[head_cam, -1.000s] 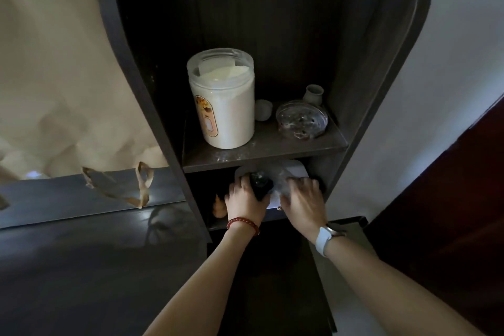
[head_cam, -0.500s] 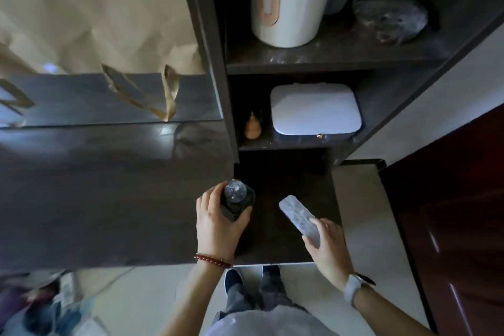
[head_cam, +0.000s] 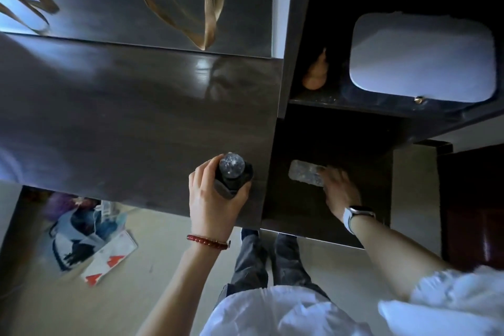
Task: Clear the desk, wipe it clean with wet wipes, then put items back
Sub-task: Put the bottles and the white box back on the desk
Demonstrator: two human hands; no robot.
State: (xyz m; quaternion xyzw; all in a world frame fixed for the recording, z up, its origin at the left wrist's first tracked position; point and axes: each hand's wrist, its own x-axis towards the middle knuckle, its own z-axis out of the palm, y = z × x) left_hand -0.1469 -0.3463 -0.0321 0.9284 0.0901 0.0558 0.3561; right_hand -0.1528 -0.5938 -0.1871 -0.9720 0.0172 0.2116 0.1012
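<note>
Since half a second ago, both hands have gone forward over the dark desk (head_cam: 122,117). From the head view, the left hand (head_cam: 215,204) has its fingers curled around a dark bottle with a glittering round cap (head_cam: 231,174), near the desk's right edge. The right hand (head_cam: 339,194), blurred, holds a silvery blister pack (head_cam: 304,176) by one end above the lower dark surface (head_cam: 313,213). A white box (head_cam: 422,57) lies on the shelf (head_cam: 354,102) behind.
</note>
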